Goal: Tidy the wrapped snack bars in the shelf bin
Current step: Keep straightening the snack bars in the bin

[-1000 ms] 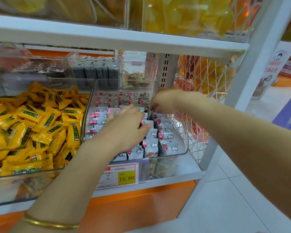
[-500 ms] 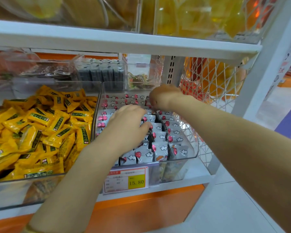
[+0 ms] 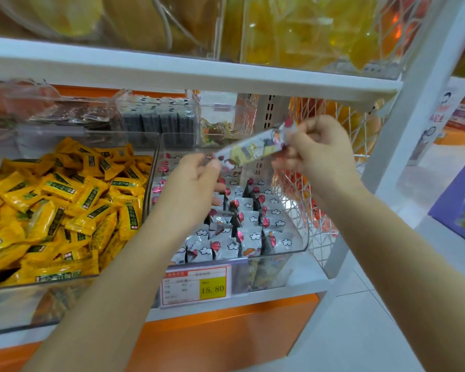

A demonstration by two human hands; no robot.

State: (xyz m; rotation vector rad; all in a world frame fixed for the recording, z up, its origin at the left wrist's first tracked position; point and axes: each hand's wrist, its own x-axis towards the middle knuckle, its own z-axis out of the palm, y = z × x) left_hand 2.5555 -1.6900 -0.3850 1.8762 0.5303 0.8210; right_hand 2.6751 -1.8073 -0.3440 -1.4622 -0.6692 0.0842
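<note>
1. Both hands have come up out of the shelf bin [image 3: 305, 237] since the earlier frames, when they were down among the bars; one snack bar [image 3: 250, 150] now hangs in the air between them, above the bin's back half.
2. Surface: white shelf [image 3: 306, 280] with an orange panel [image 3: 220, 334] under it and another white shelf board [image 3: 172, 73] overhead. A wire mesh basket [image 3: 325, 218] sits just right of the bin, with pale floor tiles [image 3: 360, 336] beyond.
3. Left of the bin, a second clear bin holds loose yellow packets [image 3: 65, 200]. A price tag [image 3: 196, 285] reading 15.80 is on the front.
4. Wrapped snack bars [image 3: 250, 224] stand in rows inside the shelf bin, white ends up.
5. The lifted bar's long axis runs lower-left to upper-right, its right end higher; it is motion-blurred.
6. Left hand [image 3: 196, 181]: its grip pinches the bar's lower left end.
7. Right hand [image 3: 320, 151]: fingers curled, its grip pinches the upper right end.
</note>
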